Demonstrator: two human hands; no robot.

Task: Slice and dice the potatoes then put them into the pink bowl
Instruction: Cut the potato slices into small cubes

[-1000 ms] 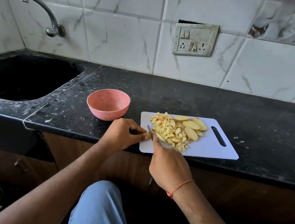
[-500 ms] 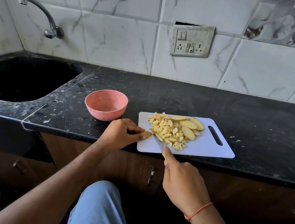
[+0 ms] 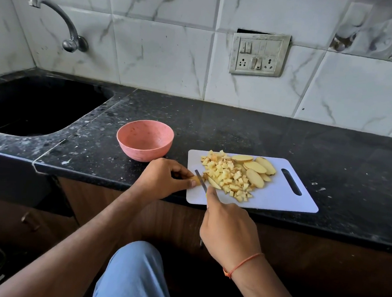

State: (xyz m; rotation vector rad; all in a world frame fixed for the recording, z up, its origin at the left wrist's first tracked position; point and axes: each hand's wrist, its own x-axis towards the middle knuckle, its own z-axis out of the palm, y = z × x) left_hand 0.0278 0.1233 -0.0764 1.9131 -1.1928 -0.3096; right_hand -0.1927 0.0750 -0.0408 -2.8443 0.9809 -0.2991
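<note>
A white cutting board lies at the counter's front edge. On it sits a heap of diced potato, with several potato slices behind and to its right. My left hand pinches a small potato piece at the board's left edge. My right hand grips a knife; its blade stands right beside that piece, and the handle is hidden in my fist. The pink bowl stands empty on the counter, just left of the board.
A black sink is sunk into the dark counter at the left, under a wall tap. A switch plate hangs on the tiled wall. My knee in blue trousers is below the counter edge.
My right hand drew the knife back toward the counter edge half a second ago, then brought the blade forward again beside the piece my left hand holds. The left hand stayed put.
</note>
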